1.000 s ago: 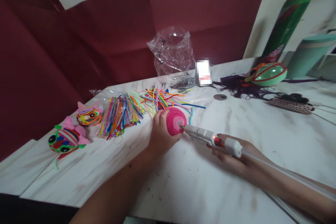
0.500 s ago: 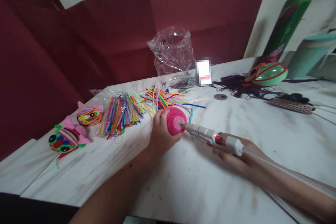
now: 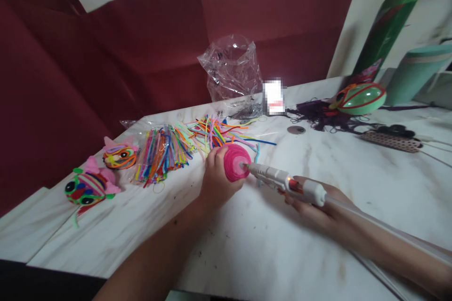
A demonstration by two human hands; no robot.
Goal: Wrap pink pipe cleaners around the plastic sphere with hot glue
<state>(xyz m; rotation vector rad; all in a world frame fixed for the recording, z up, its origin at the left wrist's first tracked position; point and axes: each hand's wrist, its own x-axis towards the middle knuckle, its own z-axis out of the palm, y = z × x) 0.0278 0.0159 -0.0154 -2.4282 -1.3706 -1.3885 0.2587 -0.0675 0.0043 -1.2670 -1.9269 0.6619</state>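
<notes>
My left hand is wrapped round a pink ball that is covered in coiled, cord-like rings, with a paler patch in its middle. In my right hand is a white glue gun, its small light glowing orange. The gun's nozzle points left and meets, or comes very close to, the pale patch; I cannot tell whether it touches. Part of the right hand's grip is hidden behind the gun. Just beyond the ball lie loose coloured pipe cleaners.
Left are a bag of pipe cleaners and two fish-like decorated figures. A clear plastic bag stands behind. To the right are a googly eye, purple tassels, a green balloon-like figure and a dotted holder.
Almost nothing differs. The glue gun and my right hand have shifted very slightly left; my left hand keeps its hold on the pink ball.
</notes>
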